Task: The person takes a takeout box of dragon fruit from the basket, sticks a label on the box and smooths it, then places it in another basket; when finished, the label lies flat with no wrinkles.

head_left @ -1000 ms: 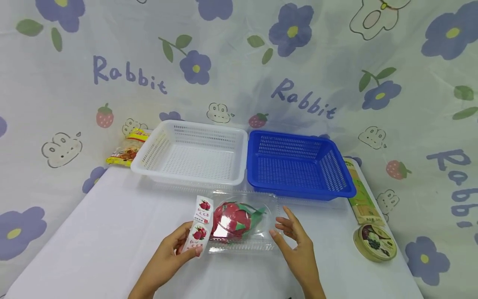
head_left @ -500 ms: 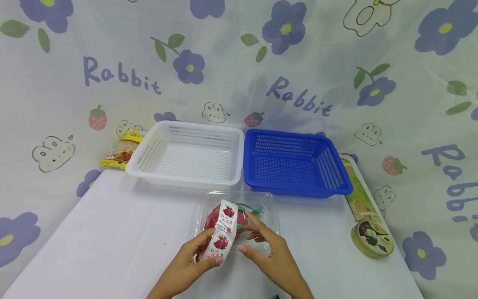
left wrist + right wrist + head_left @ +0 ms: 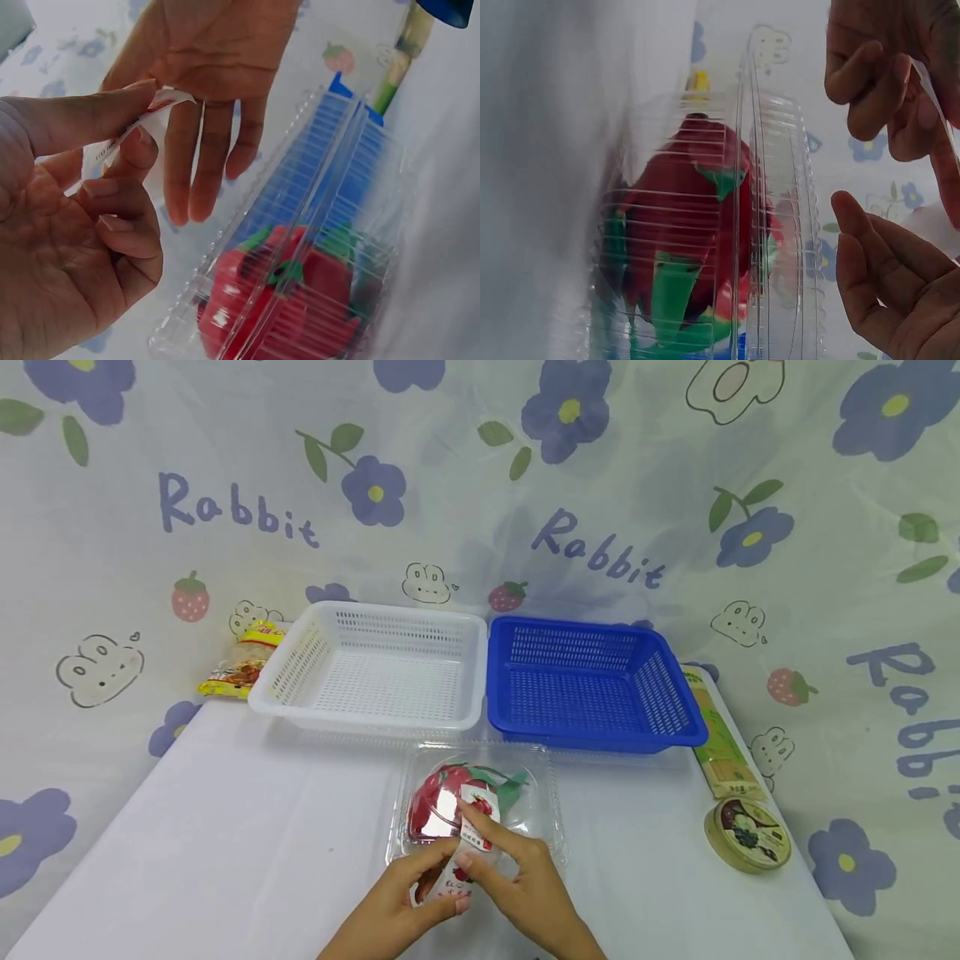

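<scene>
My left hand [image 3: 405, 893] holds a strip of white dragon fruit stickers [image 3: 480, 839] between thumb and fingers; its edge shows in the left wrist view. Over the strip's face in the head view is my right hand [image 3: 528, 881], with thumb and index tips apart, at or against the labels. Its other fingers [image 3: 214, 161] extend fairly straight in the left wrist view. Behind the hands on the table lies a clear plastic clamshell box [image 3: 551, 777] containing a red and green dragon fruit [image 3: 435, 793]. The right wrist view shows the box and fruit close up.
Beyond the box, a white basket [image 3: 367, 722] and a blue basket [image 3: 592, 739] stand side by side. A yellow food packet [image 3: 243, 664] lies at the far left. To the right are a green packet [image 3: 723, 747] and a round tin [image 3: 748, 835].
My left hand has carried the sticker strip rightward in the head view, in front of the clamshell box. The right hand has come left and down onto the strip.
</scene>
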`<act>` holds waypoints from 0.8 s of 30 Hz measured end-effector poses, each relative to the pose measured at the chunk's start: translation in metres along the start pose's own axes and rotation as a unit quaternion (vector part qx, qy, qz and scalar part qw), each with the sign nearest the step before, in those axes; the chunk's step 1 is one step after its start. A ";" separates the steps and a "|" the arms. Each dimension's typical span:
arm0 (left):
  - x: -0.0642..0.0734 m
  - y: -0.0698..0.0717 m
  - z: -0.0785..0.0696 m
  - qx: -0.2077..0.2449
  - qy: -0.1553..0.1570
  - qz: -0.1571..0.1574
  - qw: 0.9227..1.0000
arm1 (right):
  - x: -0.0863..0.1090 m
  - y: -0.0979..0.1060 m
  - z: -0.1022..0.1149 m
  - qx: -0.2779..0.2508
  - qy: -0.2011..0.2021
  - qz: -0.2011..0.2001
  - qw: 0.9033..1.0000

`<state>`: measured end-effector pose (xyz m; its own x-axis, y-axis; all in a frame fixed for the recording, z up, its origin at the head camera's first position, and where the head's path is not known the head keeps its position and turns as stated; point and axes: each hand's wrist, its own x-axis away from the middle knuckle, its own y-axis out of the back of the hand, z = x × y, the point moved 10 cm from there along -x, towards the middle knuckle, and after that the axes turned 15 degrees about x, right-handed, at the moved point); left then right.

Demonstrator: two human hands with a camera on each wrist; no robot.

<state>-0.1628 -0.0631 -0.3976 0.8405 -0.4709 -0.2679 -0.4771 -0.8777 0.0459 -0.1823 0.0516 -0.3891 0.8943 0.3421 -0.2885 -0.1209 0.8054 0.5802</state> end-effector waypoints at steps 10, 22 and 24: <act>0.002 -0.001 0.000 0.002 -0.010 0.003 1.000 | 0.002 -0.003 0.004 -0.019 0.027 0.011 0.999; 0.009 0.000 0.010 0.051 0.049 0.026 0.997 | -0.003 0.013 0.009 0.063 0.048 0.041 0.996; 0.010 0.001 0.010 0.058 0.049 0.032 0.997 | -0.005 0.016 0.006 0.071 0.035 0.053 0.996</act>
<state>-0.1572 -0.0675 -0.4104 0.8254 -0.5377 -0.1719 -0.5527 -0.8317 -0.0528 -0.1860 0.0598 -0.3737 0.8473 0.4578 -0.2694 -0.1466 0.6889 0.7099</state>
